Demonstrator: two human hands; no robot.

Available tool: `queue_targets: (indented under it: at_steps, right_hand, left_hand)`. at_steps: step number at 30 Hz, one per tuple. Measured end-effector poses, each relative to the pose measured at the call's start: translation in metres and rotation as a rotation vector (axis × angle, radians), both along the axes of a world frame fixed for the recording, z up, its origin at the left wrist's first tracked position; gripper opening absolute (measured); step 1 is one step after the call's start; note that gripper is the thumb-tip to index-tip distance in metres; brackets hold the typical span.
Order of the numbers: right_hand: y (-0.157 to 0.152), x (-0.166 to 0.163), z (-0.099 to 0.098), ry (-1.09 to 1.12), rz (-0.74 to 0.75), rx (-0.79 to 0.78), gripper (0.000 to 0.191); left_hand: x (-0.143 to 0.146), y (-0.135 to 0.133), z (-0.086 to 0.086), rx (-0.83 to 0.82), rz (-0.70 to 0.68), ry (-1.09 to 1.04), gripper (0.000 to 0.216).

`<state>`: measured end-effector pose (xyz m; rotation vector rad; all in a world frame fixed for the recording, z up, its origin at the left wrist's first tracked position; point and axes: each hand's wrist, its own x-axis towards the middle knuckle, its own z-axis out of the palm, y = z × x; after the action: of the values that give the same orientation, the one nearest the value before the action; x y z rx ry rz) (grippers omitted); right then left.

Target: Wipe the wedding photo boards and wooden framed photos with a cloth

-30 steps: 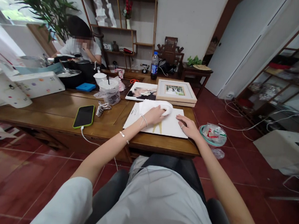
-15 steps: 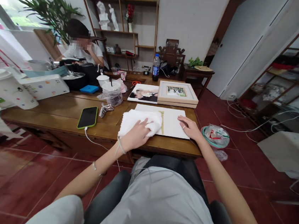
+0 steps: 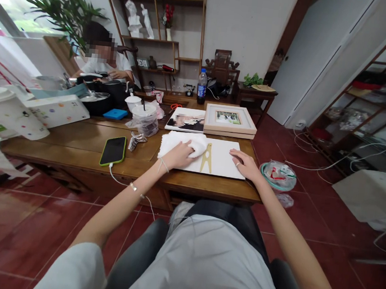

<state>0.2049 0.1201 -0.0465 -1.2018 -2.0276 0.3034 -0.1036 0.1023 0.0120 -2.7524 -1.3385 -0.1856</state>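
Note:
A white board [image 3: 224,159] with a gold A-shaped mark [image 3: 207,159] lies flat at the near edge of the wooden table [image 3: 76,143]. My left hand [image 3: 178,154] presses a folded white cloth [image 3: 188,142] onto the board's left part, fingers curled over the cloth. Resting flat on the board's right edge is my right hand [image 3: 246,165], fingers stretched out and holding nothing.
Behind the board lie a framed picture [image 3: 229,119] and a photo print [image 3: 186,120]. A green-cased phone [image 3: 113,151] on a cable, plastic cups [image 3: 145,117] and a bottle [image 3: 202,86] share the table. Another person [image 3: 103,59] sits at the far left. A bowl [image 3: 277,174] stands on the floor right.
My left hand swept the cloth from the board's far side toward the near left corner, then back up over its left part. My right hand stayed in place.

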Motion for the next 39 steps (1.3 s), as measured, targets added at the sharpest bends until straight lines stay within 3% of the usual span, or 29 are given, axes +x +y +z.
queue_targets:
  at_steps: [5, 10, 14, 22, 25, 29, 39]
  right_hand:
    - [-0.001, 0.0, 0.001, 0.003, -0.004, -0.011, 0.031]
    - [-0.001, 0.0, 0.001, 0.002, -0.003, -0.01, 0.031]
    - [-0.001, 0.0, 0.001, -0.011, -0.007, -0.005, 0.031]
    - [-0.001, 0.0, 0.001, -0.017, -0.005, 0.0, 0.031]
    - [0.0, 0.0, 0.001, -0.008, 0.001, 0.0, 0.031]
    - [-0.001, 0.0, 0.001, -0.004, -0.005, -0.004, 0.031]
    - [-0.004, -0.001, 0.004, -0.005, -0.015, -0.023, 0.03]
  left_hand:
    - [-0.004, 0.045, -0.006, 0.004, 0.02, 0.019, 0.04]
    - [-0.012, 0.051, -0.013, 0.059, 0.052, 0.021, 0.047]
    - [-0.021, 0.024, -0.011, 0.059, 0.029, 0.018, 0.04]
    - [-0.037, -0.078, -0.006, 0.03, -0.118, -0.026, 0.029]
    - [-0.037, -0.088, -0.002, -0.003, -0.137, -0.008, 0.029]
    - [-0.033, -0.066, 0.003, -0.03, -0.115, 0.014, 0.027]
    - [-0.019, 0.04, -0.001, -0.068, -0.012, 0.013, 0.038]
